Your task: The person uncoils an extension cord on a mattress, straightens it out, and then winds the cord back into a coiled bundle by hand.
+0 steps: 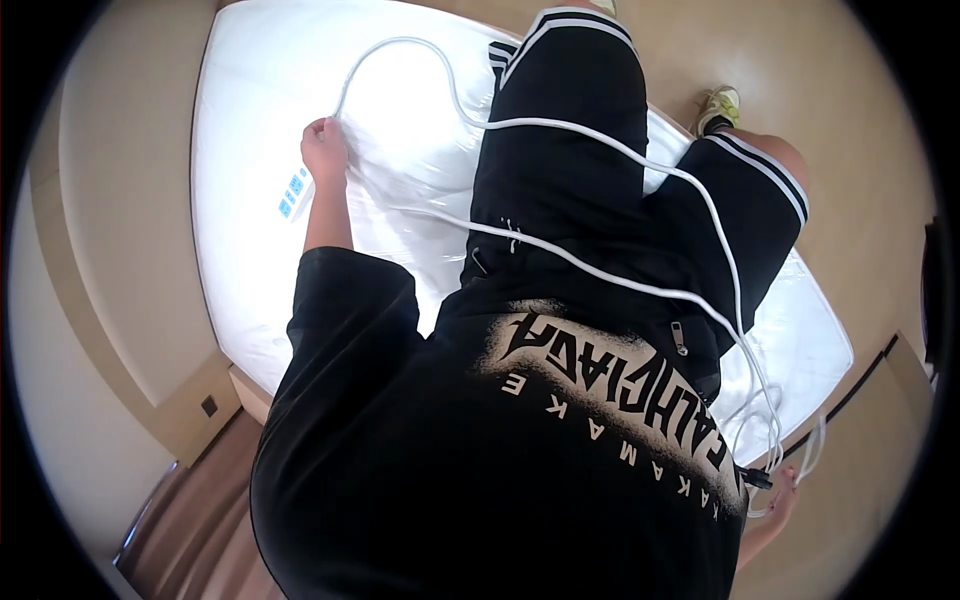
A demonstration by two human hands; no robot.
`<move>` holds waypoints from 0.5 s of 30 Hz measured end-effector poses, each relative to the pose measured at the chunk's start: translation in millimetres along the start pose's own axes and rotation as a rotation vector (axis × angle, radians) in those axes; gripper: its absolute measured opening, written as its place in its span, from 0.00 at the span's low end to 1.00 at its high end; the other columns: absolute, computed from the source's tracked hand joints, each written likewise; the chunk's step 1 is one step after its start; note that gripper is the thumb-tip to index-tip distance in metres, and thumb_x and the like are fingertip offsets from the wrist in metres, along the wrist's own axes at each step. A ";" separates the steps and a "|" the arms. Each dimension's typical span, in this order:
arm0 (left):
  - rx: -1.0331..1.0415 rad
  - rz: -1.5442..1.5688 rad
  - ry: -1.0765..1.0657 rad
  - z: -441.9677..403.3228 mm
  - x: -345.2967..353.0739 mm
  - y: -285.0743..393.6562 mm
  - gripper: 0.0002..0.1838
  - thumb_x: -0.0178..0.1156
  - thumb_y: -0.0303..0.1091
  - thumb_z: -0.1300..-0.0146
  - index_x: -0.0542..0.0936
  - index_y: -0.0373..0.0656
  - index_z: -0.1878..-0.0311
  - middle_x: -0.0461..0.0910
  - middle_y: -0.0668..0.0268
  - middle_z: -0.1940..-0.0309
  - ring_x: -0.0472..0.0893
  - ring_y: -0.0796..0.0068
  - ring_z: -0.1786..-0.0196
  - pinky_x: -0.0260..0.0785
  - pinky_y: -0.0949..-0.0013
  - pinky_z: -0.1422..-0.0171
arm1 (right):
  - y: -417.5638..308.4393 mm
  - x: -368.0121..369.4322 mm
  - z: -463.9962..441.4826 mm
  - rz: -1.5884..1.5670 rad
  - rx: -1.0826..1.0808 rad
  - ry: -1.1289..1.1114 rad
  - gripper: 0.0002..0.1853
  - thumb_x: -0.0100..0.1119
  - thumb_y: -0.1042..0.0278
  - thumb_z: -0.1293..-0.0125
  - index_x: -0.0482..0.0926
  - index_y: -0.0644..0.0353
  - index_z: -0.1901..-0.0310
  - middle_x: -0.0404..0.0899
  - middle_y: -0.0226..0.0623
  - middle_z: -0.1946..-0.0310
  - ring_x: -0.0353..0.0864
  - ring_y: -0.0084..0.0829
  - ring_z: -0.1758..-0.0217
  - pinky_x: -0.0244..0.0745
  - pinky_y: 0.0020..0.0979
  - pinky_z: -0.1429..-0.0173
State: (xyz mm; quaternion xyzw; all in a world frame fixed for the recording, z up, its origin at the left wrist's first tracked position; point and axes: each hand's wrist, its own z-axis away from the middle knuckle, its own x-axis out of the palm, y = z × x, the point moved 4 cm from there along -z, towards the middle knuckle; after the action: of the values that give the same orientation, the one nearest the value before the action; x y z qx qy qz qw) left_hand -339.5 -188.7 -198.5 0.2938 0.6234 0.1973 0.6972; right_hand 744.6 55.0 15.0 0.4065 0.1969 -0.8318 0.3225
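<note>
My left hand (325, 147) is closed on a white cable (575, 127) above the white mattress, at the upper left. Close by its wrist, partly behind the forearm, lies a white power strip (291, 197) with blue socket faces. From the left hand the cable arcs up and crosses my thighs to the lower right. A second stretch of white cable runs below it over my lap. My right hand (784, 497), partly hidden by my shirt, is closed around gathered cable loops. A black plug (758, 478) sits beside its fingers.
I sit on a plastic-covered white mattress (250, 290). A beige wall panel (120, 220) with a dark socket (209, 405) stands at the left, above a brown curtain (200, 520). Wooden floor (850, 200) and my shoe (720, 106) show at the right.
</note>
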 end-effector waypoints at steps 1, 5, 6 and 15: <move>-0.060 0.054 -0.012 2.4 0.5 2.2 0.18 0.58 0.42 0.35 0.78 0.35 0.53 0.80 0.57 0.60 0.79 0.65 0.59 0.71 0.64 0.51 | 0.8 -1.9 -11.5 -0.081 -0.019 0.066 0.20 0.60 0.51 0.34 0.82 0.54 0.48 0.79 0.25 0.69 0.60 0.12 0.82 0.52 0.20 0.83; 0.036 -0.197 0.004 9.6 2.6 24.9 0.17 0.58 0.41 0.34 0.79 0.36 0.53 0.81 0.59 0.63 0.79 0.65 0.63 0.72 0.66 0.55 | -26.8 -31.3 -32.0 -0.301 -0.137 0.316 0.22 0.59 0.47 0.33 0.81 0.54 0.46 0.80 0.26 0.67 0.57 0.11 0.84 0.48 0.19 0.84; 0.146 -0.380 0.027 8.1 4.9 25.7 0.16 0.58 0.41 0.34 0.79 0.36 0.54 0.81 0.58 0.62 0.80 0.64 0.62 0.72 0.65 0.53 | -50.9 -35.0 -44.9 -0.280 -0.202 0.355 0.23 0.58 0.46 0.33 0.80 0.57 0.47 0.81 0.26 0.67 0.56 0.11 0.85 0.49 0.19 0.84; 0.286 0.011 0.060 53.0 -30.3 126.5 0.13 0.62 0.38 0.35 0.81 0.38 0.55 0.80 0.60 0.56 0.78 0.66 0.51 0.68 0.66 0.43 | -384.3 82.0 43.7 -0.638 -0.935 -0.431 0.14 0.49 0.60 0.25 0.73 0.64 0.51 0.71 0.30 0.74 0.67 0.18 0.72 0.61 0.19 0.67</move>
State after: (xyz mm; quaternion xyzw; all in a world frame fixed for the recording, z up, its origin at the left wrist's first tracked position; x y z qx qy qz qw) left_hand -280.1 -121.9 -90.1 0.3874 0.6642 0.1189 0.6282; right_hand 415.0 272.9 0.1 -0.0353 0.5841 -0.7763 0.2343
